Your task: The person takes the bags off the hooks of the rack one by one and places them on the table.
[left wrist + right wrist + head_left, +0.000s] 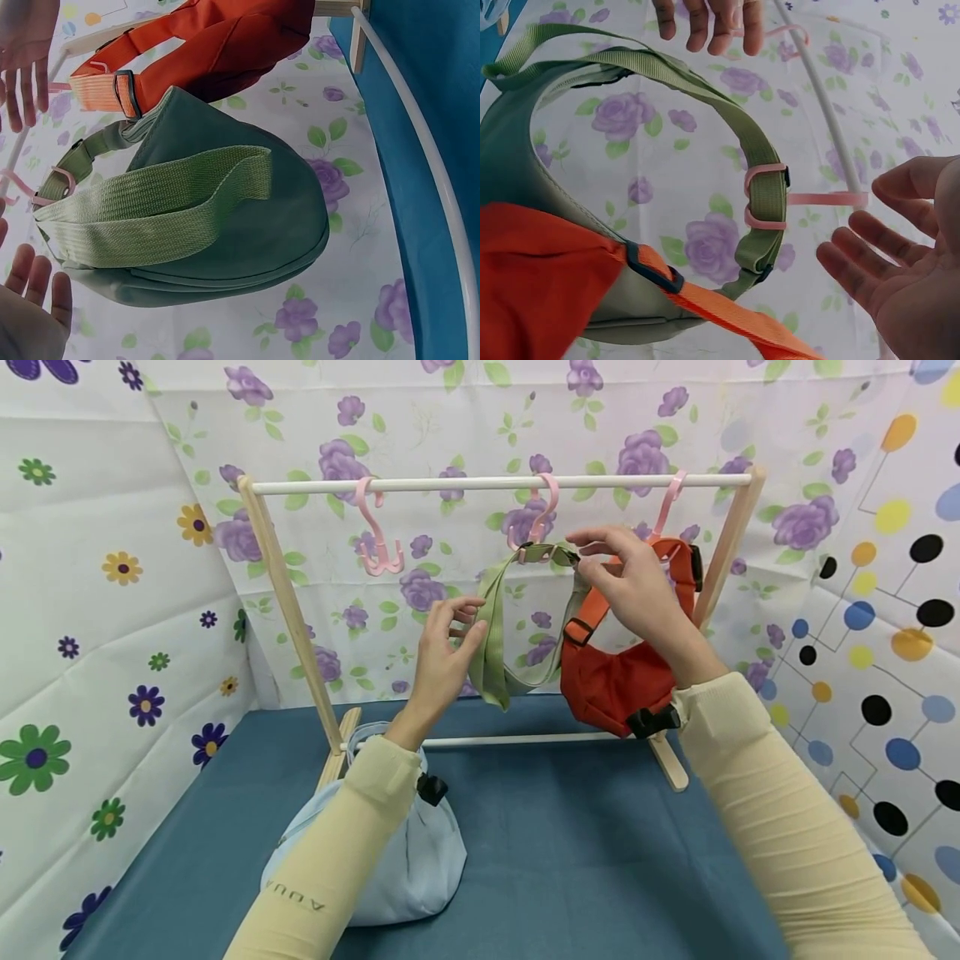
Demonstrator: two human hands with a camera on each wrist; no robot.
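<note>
A green bag (292,195) hangs by its webbing strap (766,180) from the middle pink hook (549,502), the strap lying in the hook's prongs. My left hand (442,643) is beside the left side of the strap, fingers loosely bent and holding nothing. Near the top of the strap and the hook, my right hand (633,581) is raised with its fingers spread; the right wrist view shows it apart from the strap. An orange-red bag (618,681) hangs from the right pink hook (667,506), just beside the green one.
The white rod (465,484) sits on a wooden frame (285,602), with a lower bar (517,740) near the table. At left hangs a bare pink hook (381,543). A light blue bag (427,868) with a black buckle lies on the blue tabletop (585,860), partly behind my left forearm.
</note>
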